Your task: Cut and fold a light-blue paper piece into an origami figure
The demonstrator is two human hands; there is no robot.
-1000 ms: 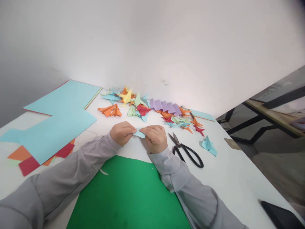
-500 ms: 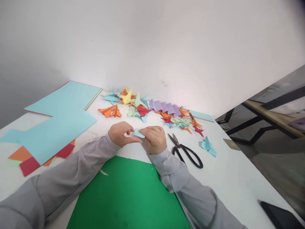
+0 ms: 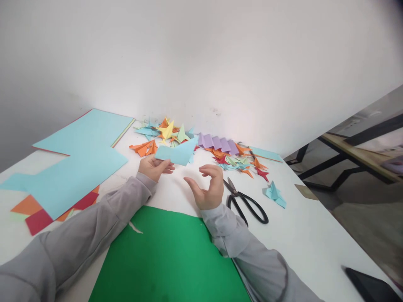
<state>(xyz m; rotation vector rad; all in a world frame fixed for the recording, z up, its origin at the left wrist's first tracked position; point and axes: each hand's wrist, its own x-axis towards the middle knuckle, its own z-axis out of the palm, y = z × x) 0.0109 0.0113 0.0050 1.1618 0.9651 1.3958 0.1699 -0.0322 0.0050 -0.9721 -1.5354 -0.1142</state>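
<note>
L hand had the small lt blue paper pinched at its lower L edge btwn thumb & fingers, most of it sticking out up & R past the fingertips. R hand held thumb & fingers wide apart, close to the paper's lower R side w/o touching; scissors lay on the table just R of those fingers, green sheet nearer the body.

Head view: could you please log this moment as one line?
left hand: holds blue paper | right hand: open, empty | scissors: on table
</note>
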